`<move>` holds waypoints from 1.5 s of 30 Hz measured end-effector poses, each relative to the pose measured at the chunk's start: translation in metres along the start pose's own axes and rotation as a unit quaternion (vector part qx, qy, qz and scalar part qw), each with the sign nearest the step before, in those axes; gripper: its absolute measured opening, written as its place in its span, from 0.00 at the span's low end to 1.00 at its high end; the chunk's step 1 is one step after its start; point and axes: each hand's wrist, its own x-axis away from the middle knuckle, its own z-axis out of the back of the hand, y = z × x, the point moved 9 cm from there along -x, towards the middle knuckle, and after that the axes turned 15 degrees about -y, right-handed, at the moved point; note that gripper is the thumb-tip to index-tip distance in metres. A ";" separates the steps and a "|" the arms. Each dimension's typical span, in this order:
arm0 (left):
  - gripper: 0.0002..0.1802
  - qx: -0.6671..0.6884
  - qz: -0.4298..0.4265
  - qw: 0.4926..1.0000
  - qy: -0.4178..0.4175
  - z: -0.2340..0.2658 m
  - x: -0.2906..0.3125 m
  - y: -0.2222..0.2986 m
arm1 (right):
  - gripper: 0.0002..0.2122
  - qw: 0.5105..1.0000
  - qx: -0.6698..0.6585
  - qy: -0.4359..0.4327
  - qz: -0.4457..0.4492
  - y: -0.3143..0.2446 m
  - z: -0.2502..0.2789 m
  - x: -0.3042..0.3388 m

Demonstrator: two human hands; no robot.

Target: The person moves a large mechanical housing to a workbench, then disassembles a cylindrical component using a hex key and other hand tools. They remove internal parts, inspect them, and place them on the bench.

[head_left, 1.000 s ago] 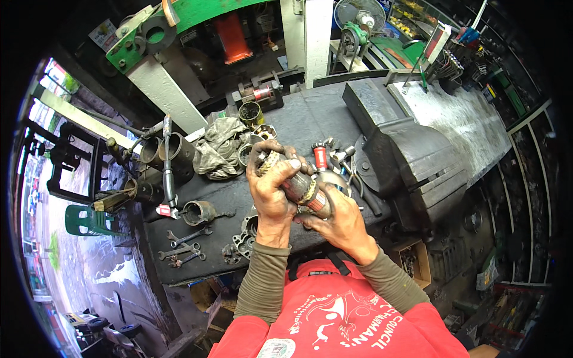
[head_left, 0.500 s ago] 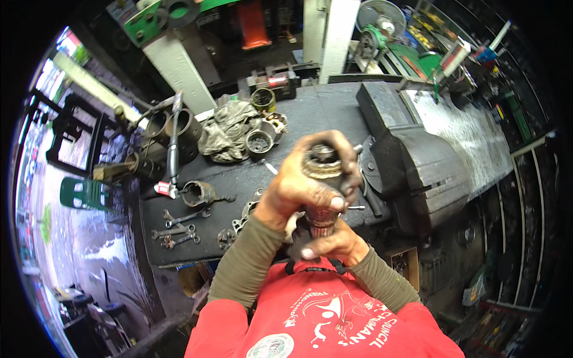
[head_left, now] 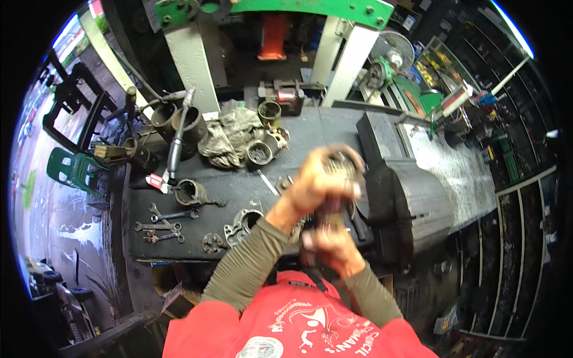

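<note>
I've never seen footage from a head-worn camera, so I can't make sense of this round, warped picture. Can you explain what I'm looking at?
The picture comes from a wide fisheye camera on a person's head, looking down. That is why the edges bend and the red shirt fills the bottom: it is the wearer's own chest. The two forearms rising from it are theirs too.

The left hand grips the top of a dark metal part, and the right hand holds it from below. Both are blurred, so the part's exact shape is hard to tell.

Below them is a dark workbench. On it lie several wrenches, a round metal flange, a short metal cylinder, a grey rag and a hammer-like tool. At the right stands a big dark vise-like block. Behind the bench rises a green and white press frame.
</note>
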 end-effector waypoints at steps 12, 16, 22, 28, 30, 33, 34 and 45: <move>0.13 -0.002 -0.131 0.926 0.355 0.090 0.033 -0.007 | 0.24 0.666 0.687 0.287 0.046 -0.057 0.053 0.017; 0.17 -0.084 -0.125 0.928 0.341 0.062 0.030 0.007 | 0.16 0.686 0.666 0.293 0.016 -0.056 0.054 -0.007; 0.22 0.157 -0.081 0.984 0.011 0.004 0.012 0.011 | 0.08 0.995 0.093 -0.021 0.006 0.001 0.011 -0.010; 0.17 -0.020 -0.046 0.994 0.095 0.025 -0.005 0.001 | 0.14 0.944 0.301 0.123 -0.050 -0.016 0.032 -0.021; 0.10 -0.235 -0.061 0.930 0.274 0.048 0.004 0.012 | 0.15 0.800 0.519 0.291 -0.075 -0.038 0.063 -0.018; 0.11 -0.207 -0.084 0.898 0.378 0.056 0.020 0.006 | 0.19 0.706 0.628 0.326 0.047 -0.052 0.060 -0.014; 0.11 -0.187 -0.086 0.896 0.393 0.057 0.026 0.004 | 0.20 0.692 0.644 0.317 0.073 -0.050 0.056 -0.011; 0.22 0.128 -0.061 0.990 -0.023 0.006 0.017 -0.007 | 0.20 0.998 0.025 -0.052 -0.002 0.001 0.017 -0.014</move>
